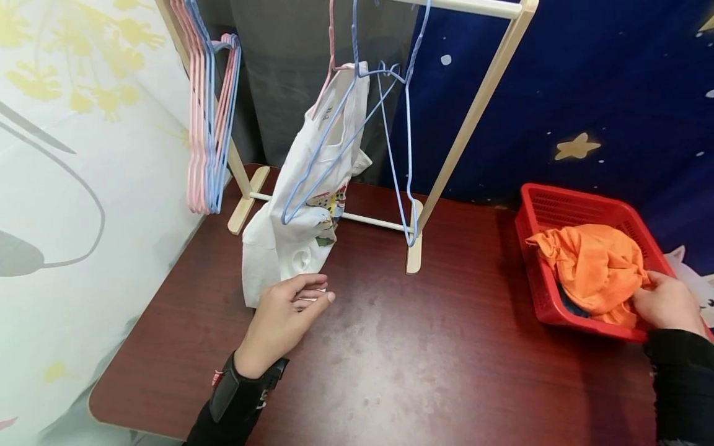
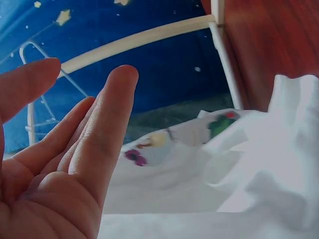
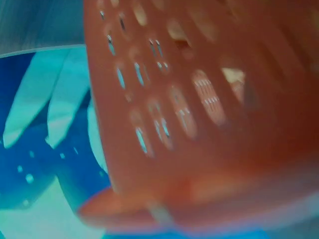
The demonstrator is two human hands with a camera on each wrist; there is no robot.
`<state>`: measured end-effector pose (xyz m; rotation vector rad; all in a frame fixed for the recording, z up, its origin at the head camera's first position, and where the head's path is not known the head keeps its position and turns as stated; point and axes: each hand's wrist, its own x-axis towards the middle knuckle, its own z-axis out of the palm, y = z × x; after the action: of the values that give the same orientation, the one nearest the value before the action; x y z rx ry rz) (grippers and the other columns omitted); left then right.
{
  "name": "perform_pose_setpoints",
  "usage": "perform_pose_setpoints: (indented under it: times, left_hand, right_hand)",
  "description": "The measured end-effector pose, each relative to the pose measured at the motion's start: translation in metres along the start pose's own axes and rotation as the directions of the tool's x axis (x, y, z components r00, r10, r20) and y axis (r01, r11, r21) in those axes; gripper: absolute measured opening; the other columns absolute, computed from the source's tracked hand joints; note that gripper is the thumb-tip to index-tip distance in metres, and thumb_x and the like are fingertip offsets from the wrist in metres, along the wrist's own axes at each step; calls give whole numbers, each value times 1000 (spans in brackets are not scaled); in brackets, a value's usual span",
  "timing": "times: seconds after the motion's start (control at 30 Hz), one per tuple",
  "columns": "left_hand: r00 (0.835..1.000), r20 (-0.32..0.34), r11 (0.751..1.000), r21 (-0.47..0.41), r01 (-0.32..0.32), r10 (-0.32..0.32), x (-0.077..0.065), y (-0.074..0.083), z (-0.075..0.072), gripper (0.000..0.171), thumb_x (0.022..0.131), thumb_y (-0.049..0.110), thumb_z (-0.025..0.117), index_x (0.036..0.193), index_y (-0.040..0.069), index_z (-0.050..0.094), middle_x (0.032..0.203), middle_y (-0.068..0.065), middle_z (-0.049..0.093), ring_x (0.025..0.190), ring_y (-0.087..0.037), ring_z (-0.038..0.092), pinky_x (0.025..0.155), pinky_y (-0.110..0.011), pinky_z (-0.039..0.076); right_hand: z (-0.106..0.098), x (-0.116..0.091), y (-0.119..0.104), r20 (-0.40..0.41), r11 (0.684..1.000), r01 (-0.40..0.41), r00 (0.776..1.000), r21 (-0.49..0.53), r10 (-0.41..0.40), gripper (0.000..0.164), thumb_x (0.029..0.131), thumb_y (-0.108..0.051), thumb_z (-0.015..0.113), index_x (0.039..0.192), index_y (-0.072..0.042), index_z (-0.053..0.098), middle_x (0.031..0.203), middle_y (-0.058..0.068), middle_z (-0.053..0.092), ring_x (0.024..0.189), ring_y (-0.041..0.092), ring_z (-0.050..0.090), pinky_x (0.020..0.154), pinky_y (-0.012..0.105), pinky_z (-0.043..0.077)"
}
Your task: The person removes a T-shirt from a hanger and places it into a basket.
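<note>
My left hand point(image 1: 281, 319) hovers beside the lower part of a white printed shirt point(image 1: 301, 186), fingers loosely bent and holding nothing. In the left wrist view, the thumb stands apart from the fingers point(image 2: 107, 119), with the white cloth point(image 2: 159, 194) beyond. The shirt hangs from a pink hanger point(image 1: 331, 37) on the wooden rack point(image 1: 474, 111). At the right, my right hand point(image 1: 669, 303) reaches over the rim of a red basket point(image 1: 580, 192) and pinches the edge of an orange garment point(image 1: 597, 266). Its fingertips are partly hidden by the cloth.
Two blue hangers point(image 1: 409, 155) hang in front of the shirt. A bunch of pink and blue hangers point(image 1: 203, 124) hangs on the rack's left side. Dark cloth point(image 1: 571, 303) lies under the orange garment. The brown table point(image 1: 424, 359) meets a starry blue curtain point(image 1: 613, 93).
</note>
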<state>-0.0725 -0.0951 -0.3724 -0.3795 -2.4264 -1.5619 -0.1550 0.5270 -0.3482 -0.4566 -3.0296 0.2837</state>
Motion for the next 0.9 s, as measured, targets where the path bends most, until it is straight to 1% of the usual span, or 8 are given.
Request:
perform_pose_setpoints:
  times: [0.17,0.23,0.4,0.5,0.6,0.73,0.83,0.9]
  left_hand:
    - [991,18,991,21,-130,130,5,27,-20,31,83,28,67,110,13,63,98,5,67,82,0,64,71,-16,52]
    - [977,-2,976,35,-214,214,10,43,-33,30,81,24,68,109,12,64,96,4,67,81,-1,64,71,-17,52]
    - [889,-70,890,95,-446,452,33,93,-69,26,77,10,72,102,5,67,92,0,69,79,-6,65,70,-20,53]
    - [849,-97,850,166,-501,519,54,126,-90,21,76,5,70,97,-1,67,90,-5,69,77,-7,64,69,-20,53]
    - [869,-113,864,228,-450,482,87,143,-107,21,80,14,69,97,1,68,89,-3,69,75,-4,63,69,-19,52]
    - [935,-80,892,339,-300,345,141,145,-119,30,84,32,63,104,9,67,93,4,68,77,0,62,73,-16,50]
    - [971,-19,881,426,-209,239,178,145,-119,35,87,34,58,110,8,65,99,0,67,80,-4,62,75,-17,50]
    - [986,-6,872,469,-144,166,202,141,-115,35,89,33,56,112,7,63,102,-3,65,85,-8,61,77,-20,50]
  right_hand:
    - [-11,-16,-10,15,999,-27,1000,26,27,62,89,-31,48,129,14,32,110,44,41,85,48,46,71,55,40]
    - [-13,-23,-15,-17,996,-33,999,77,34,61,88,-26,51,128,17,32,109,44,42,76,38,50,64,41,44]
    - [-12,-39,-26,-118,967,24,993,255,6,55,85,-13,54,126,18,36,99,42,47,59,-12,35,43,12,34]
    - [-14,-48,-38,-187,947,52,982,318,9,53,85,-13,55,127,15,38,103,37,47,66,-20,26,48,8,32]
    - [-15,-58,-53,-252,940,63,967,334,25,51,86,-15,56,128,10,42,114,36,46,70,-20,22,54,7,27]
    - [-15,-72,-69,-285,949,64,958,310,29,48,86,-16,58,127,6,46,114,36,50,70,-19,33,54,5,24]
    - [-15,-78,-77,-264,970,45,964,239,20,49,87,-21,58,128,4,46,116,34,51,87,11,60,53,10,25]
    - [-15,-79,-82,-244,982,36,970,183,10,51,88,-25,57,128,4,46,116,34,50,97,38,56,56,18,34]
